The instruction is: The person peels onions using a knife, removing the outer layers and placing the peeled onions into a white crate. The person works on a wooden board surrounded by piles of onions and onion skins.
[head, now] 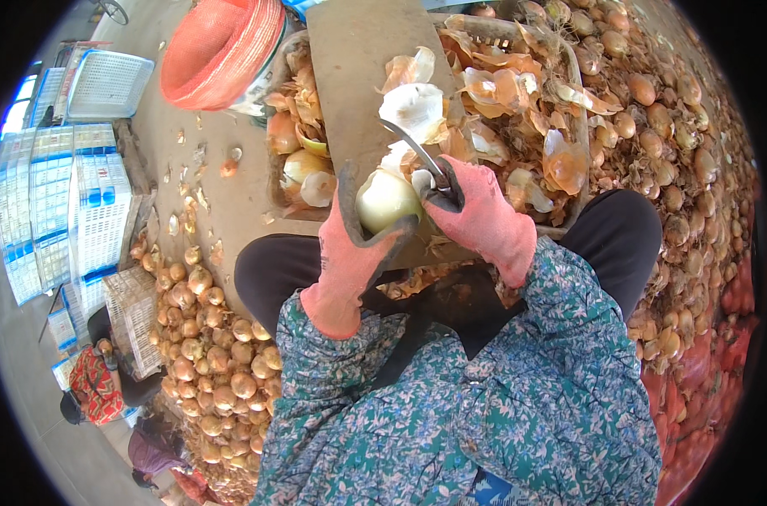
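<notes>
A pale, peeled onion (386, 201) sits in my left hand (355, 256), thumb on its near side and fingers around its left. A pink work glove with dark grey palm and fingertips covers that hand. My right hand (478, 212), gloved alike, grips a small curved knife (412, 142), whose blade points up and to the left. Its thumb is close to the onion's right side, and the handle is mostly hidden in the fist. Pieces of white onion skin (412, 107) lie on the board (358, 63) just beyond the onion.
A crate (576, 114) of onion skins stands right of the board; another container at left holds skins and onions (307, 171). Unpeeled onions are heaped at right (674, 177) and lower left (219, 360). A red mesh bag (222, 54) lines a bucket. People (96, 386) sit near stacked crates (99, 202).
</notes>
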The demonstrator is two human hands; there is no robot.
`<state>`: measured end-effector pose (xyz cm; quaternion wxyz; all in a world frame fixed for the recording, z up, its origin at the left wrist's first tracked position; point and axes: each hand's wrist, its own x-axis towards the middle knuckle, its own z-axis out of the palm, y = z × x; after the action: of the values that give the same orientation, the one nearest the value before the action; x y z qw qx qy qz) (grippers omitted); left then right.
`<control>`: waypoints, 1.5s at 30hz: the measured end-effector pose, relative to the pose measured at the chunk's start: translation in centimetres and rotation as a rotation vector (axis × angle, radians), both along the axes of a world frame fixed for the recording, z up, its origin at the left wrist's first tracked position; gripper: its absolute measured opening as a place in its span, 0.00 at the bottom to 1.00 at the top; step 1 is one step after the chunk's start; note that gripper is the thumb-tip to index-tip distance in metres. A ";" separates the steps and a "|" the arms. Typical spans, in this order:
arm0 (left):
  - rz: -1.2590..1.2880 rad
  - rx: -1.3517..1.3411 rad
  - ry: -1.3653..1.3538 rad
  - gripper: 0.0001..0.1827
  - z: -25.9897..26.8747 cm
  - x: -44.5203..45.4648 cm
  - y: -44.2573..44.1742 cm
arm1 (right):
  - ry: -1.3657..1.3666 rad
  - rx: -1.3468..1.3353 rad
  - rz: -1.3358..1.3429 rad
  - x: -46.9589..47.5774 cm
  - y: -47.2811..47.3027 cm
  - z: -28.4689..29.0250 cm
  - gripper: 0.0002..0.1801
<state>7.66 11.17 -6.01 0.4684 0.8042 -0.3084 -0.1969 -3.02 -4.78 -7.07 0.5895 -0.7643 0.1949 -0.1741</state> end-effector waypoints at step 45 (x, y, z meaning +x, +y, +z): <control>-0.041 -0.547 0.643 0.55 2.7 0.5 -1.4 | 0.011 0.816 -0.097 -1.9 -4.5 7.3 0.11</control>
<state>8.17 9.77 -3.33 0.7330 0.5416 -0.2032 -0.3580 -4.92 -9.31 0.23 0.8342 -0.4588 0.2869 -0.1062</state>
